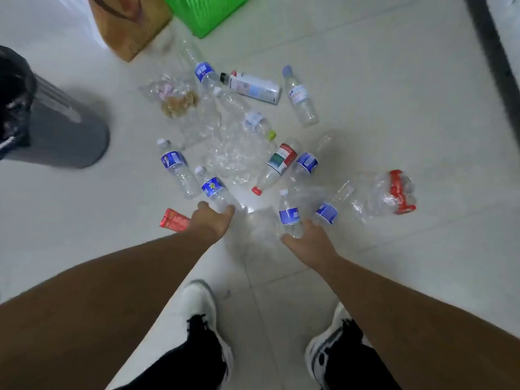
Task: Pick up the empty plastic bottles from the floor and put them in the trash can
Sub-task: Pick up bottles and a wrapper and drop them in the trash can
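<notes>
Both hands grip bottles, left hand (211,220) on one (215,190), right hand (311,242) on another (289,215); bin (56,128) at nine o'clock, bare floor (126,198) between.

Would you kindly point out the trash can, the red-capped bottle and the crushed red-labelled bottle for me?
trash can (64,136), head view, on its grey side wall.
red-capped bottle (277,167), head view, on its label at mid-body.
crushed red-labelled bottle (398,191), head view, on the red label.
</notes>
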A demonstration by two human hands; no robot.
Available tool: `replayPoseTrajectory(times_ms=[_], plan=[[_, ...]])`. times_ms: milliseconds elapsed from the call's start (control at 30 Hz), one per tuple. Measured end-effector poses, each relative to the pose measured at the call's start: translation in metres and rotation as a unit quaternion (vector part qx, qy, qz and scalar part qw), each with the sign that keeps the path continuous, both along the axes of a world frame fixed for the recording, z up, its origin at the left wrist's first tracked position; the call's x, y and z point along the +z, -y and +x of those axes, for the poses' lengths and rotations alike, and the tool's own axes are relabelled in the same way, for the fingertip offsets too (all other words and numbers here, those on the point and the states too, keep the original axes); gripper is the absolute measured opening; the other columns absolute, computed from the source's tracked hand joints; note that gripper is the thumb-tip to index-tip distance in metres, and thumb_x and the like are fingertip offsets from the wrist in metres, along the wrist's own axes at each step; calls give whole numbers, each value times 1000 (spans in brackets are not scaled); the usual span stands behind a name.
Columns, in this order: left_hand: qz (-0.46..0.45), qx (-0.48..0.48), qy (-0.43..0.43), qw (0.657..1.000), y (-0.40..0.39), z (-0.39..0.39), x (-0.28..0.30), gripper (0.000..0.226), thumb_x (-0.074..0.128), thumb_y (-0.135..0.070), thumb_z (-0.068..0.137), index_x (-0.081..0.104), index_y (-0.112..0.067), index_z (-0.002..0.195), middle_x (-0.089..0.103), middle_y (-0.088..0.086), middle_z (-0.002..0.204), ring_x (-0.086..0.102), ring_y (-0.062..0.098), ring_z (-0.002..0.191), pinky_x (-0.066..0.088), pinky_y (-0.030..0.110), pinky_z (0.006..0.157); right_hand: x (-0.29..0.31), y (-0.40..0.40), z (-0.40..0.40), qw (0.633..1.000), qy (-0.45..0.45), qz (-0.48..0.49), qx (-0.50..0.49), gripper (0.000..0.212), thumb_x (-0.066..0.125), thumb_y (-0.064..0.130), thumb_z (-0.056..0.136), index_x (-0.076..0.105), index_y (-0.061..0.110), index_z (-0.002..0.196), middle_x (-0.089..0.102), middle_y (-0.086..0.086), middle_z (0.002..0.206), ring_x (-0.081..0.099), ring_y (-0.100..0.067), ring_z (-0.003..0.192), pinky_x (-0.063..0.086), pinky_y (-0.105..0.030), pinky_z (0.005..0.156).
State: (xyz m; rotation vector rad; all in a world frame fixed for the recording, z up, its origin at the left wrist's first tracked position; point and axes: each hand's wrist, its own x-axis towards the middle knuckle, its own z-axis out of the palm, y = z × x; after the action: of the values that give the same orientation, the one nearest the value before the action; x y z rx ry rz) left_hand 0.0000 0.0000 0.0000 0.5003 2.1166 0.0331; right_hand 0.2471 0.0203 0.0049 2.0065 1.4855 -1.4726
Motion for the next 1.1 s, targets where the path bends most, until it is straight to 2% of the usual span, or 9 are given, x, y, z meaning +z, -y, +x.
replayPoseTrajectory(times_ms=[200, 400, 500, 600, 667, 767, 833, 900, 1100], plan=[[21, 140, -21, 990, -32, 10, -136, 99, 71, -66, 92, 31, -4, 158, 49, 21, 153, 52, 42, 140, 45, 48, 116, -132, 7, -14, 996, 41, 73, -29, 60, 66, 32, 90, 45, 16, 144, 58, -16, 128, 60, -40, 118, 50, -44, 99], [37, 216, -28, 975, -33, 9, -177, 90, 81, -60, 73, 49, -11, 142, 56, 10, 134, 61, 34, 119, 56, 50, 104, -174, 14, -12, 991, 67, 113, -37, 64, 71, 30, 87, 46, 10, 143, 58, -17, 128, 62, -41, 113, 49, -41, 89], [38, 179, -42, 982, -19, 5, -144, 86, 76, -62, 67, 57, -16, 137, 47, 7, 131, 58, 23, 94, 56, 38, 85, -143, 16, -6, 989, 57, 108, -86, 69, 76, 35, 84, 48, 5, 138, 55, -16, 129, 62, -39, 110, 49, -40, 89], [71, 147, -33, 986, 5, -1, -93, 85, 79, -60, 57, 58, -18, 128, 55, 7, 126, 65, 25, 94, 59, 36, 70, -98, 20, 0, 987, 61, 101, -105, 76, 81, 38, 77, 48, 6, 137, 53, -13, 124, 62, -37, 109, 52, -43, 93], [100, 166, -31, 981, 25, -8, -49, 78, 82, -53, 56, 62, -13, 120, 69, 9, 112, 72, 26, 91, 61, 35, 66, -56, 24, 4, 987, 61, 99, -107, 83, 84, 40, 74, 46, 10, 141, 49, -8, 120, 60, -33, 104, 48, -37, 88], [115, 182, -23, 976, 54, -23, 17, 55, 86, -33, 62, 69, -5, 106, 72, 4, 84, 67, 8, 62, 48, 20, 46, 9, 27, 4, 990, 37, 97, -92, 91, 86, 40, 70, 42, 17, 146, 47, -3, 119, 58, -27, 101, 45, -34, 84], [102, 188, -26, 976, 72, -33, 61, 60, 93, -33, 70, 66, -5, 116, 72, 4, 94, 68, 11, 72, 49, 24, 56, 50, 26, 2, 993, 19, 93, -75, 85, 87, 37, 68, 46, 19, 140, 51, -6, 120, 59, -28, 99, 46, -35, 83], [85, 191, -53, 976, 88, -43, 102, 67, 94, -44, 76, 60, -6, 120, 72, 12, 108, 71, 26, 92, 51, 33, 70, 88, 25, -2, 995, 7, 83, -58, 74, 87, 32, 67, 50, 16, 129, 53, -9, 118, 59, -31, 96, 48, -36, 82], [77, 223, -99, 967, 121, -68, 196, 62, 92, -45, 78, 58, -10, 117, 70, 13, 113, 70, 35, 100, 59, 49, 90, 170, 19, -19, 998, -26, 61, -2, 66, 86, 36, 58, 60, 13, 114, 54, -10, 117, 60, -24, 90, 47, -32, 77]])
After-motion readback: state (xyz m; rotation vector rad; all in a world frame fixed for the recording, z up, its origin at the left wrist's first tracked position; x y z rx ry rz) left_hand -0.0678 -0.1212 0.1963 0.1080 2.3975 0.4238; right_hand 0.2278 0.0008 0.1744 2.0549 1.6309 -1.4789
